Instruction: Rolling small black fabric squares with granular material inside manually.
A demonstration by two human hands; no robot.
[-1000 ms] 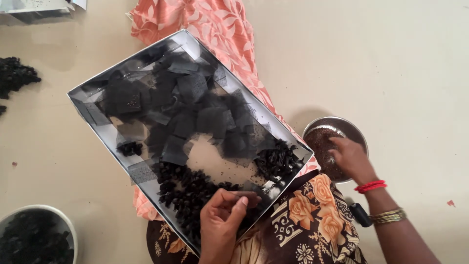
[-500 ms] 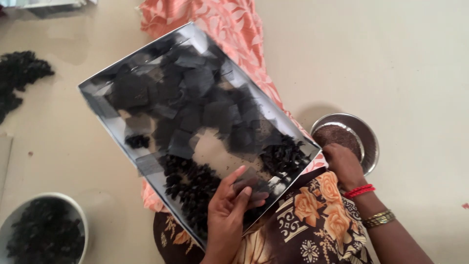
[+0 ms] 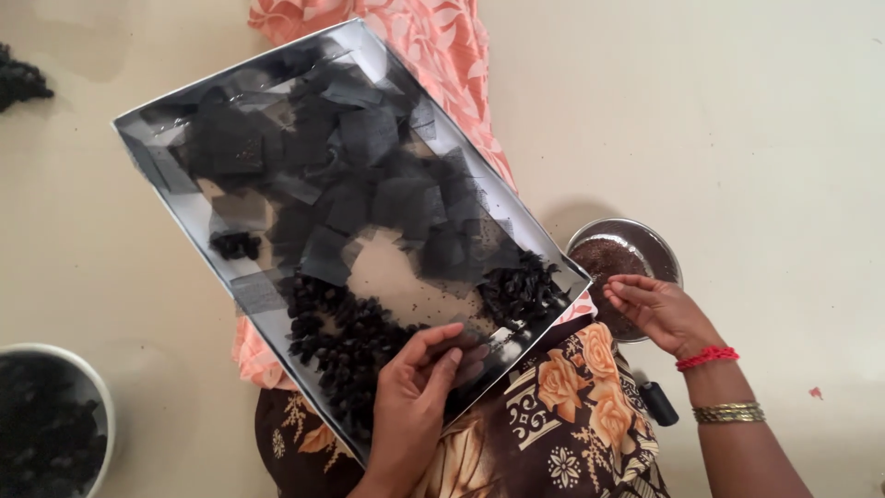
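Observation:
A shallow grey tray (image 3: 166, 175) rests tilted across my lap. It holds several black net squares (image 3: 369, 138) and heaps of small black bundles (image 3: 346, 337), with another heap (image 3: 521, 290) at its right corner. My left hand (image 3: 415, 397) lies in the tray's near end, thumb and fingers pinching a black net square. My right hand (image 3: 659, 309) hovers over a steel bowl (image 3: 666, 263) of dark brown seeds, fingertips drawn together at its near rim; whether they hold seeds I cannot tell.
A white bowl (image 3: 92, 392) full of black bundles stands at the lower left. More black bundles (image 3: 20, 81) lie on the floor at the far left. A small black cylinder (image 3: 658, 403) lies beside my right wrist. Orange floral cloth (image 3: 433, 41) extends beyond the tray.
My right hand has drawn back from inside the steel bowl to its near rim. The view has shifted so the tray sits more to the right. My left hand stays in the tray.

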